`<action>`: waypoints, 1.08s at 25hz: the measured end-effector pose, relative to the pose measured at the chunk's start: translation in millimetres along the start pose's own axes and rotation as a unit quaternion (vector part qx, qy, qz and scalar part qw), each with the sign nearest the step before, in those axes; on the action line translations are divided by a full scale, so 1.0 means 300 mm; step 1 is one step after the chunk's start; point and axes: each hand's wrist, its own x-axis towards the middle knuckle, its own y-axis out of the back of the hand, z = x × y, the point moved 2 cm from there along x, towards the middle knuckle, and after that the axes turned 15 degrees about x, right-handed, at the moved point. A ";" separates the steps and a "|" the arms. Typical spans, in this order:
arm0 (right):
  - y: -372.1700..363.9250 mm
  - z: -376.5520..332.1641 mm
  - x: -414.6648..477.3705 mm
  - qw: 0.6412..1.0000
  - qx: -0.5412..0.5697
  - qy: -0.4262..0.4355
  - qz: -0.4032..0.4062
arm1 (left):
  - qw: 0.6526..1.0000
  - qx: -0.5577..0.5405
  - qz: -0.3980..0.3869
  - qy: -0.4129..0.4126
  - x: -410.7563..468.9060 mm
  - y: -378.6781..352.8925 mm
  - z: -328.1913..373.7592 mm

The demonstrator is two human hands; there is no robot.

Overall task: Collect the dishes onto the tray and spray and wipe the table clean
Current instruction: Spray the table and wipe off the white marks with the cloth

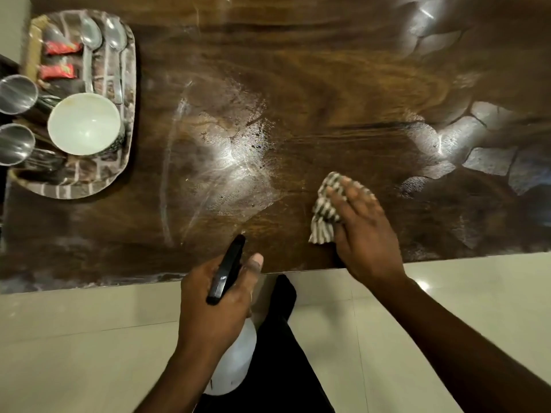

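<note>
My left hand grips a white spray bottle with a black nozzle head, held over the near edge of the dark wooden table. My right hand presses a striped cloth flat on the table, right of centre. Wet spray marks and streaks cover the middle of the table. At the far left stands a patterned tray with a white bowl, two spoons, two steel cups and red sachets.
Pale floor tiles lie below the table's near edge. My dark trouser leg stands beneath the bottle. Bright light reflections show on the table's right side.
</note>
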 end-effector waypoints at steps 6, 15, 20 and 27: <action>-0.185 -0.274 0.066 0.998 0.052 -0.029 -0.002 | 0.999 -0.028 0.006 -0.016 0.022 0.027 0.023; -0.058 -0.145 0.395 0.985 -0.021 0.152 -0.082 | 0.997 -0.023 0.058 0.046 0.102 0.085 0.044; -0.072 -0.216 0.471 0.999 0.046 -0.017 0.010 | 0.995 -0.059 0.063 0.047 0.121 0.081 0.065; -0.281 -0.430 0.179 0.853 0.006 0.434 -0.292 | 0.993 -0.096 0.057 0.033 0.153 0.120 0.076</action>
